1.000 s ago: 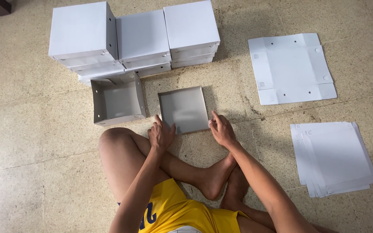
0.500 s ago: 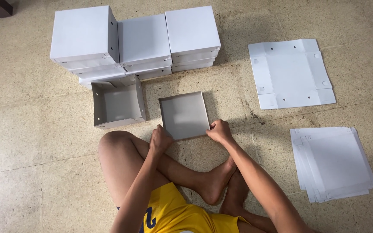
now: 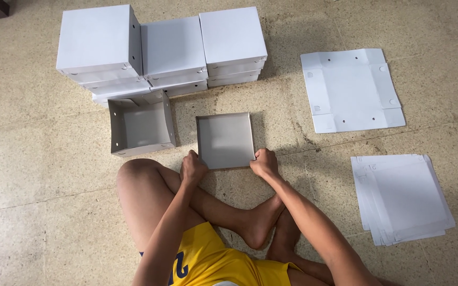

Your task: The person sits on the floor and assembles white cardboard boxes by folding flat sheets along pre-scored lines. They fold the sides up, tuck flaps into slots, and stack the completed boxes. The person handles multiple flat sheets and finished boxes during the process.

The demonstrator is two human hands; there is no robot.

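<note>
On the floor (image 3: 38,159) just ahead of the crossed legs lay the shallow grey tray (image 3: 225,140), open side up, and I saw both hands at its near edge. My left hand (image 3: 192,167) gripped the near left corner, its fingers (image 3: 191,156) curled onto the rim; my right hand (image 3: 264,162) pinched the near right corner in the same way, fingers closed on the wall there. The tray sat flat between the two hands, its far edge pointing at the stacked white boxes (image 3: 160,50).

How far the fingertips reached inside the tray I could not tell, since the knuckles covered them. My forearms ran out of the bottom of the picture.

Left of the tray, just apart from it, stood a deeper open grey box (image 3: 140,126) leaning against the white stacks. To the right lay a flat unfolded white sheet (image 3: 351,89) with small holes along its flaps, and nearer me a pile of flat white sheets (image 3: 401,197). All of it rested on speckled beige tiles with thin seams.
</note>
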